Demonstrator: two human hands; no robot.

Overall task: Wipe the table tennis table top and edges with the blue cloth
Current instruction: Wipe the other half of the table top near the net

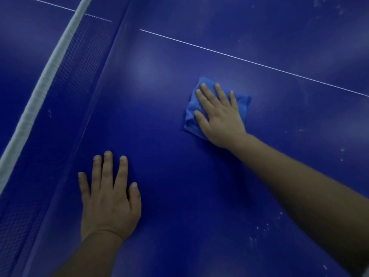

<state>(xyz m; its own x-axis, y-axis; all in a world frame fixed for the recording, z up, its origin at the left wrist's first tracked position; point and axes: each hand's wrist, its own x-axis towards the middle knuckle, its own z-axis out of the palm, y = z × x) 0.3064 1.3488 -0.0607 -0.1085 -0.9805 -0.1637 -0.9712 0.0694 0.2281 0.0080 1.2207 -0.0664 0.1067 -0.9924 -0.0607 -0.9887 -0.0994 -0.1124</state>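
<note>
Wiping the top looks like the step in hand. The right hand [220, 118] lies flat with straight fingers, pressing the cloth [243, 101] onto the table [179, 186] rather than gripping it, on the near side of the white line [239, 58]. The left hand [108, 200] is flat on the bare top too, fingers spread, holding nothing, near the net [79, 62]. I'd guess the next stroke wants to go right, where pale specks [265, 226] show. There's plenty of open surface that way, but leftward the net cuts the sweep short. I can't make out any outer edge for sure, so the edges probably come later.
</note>
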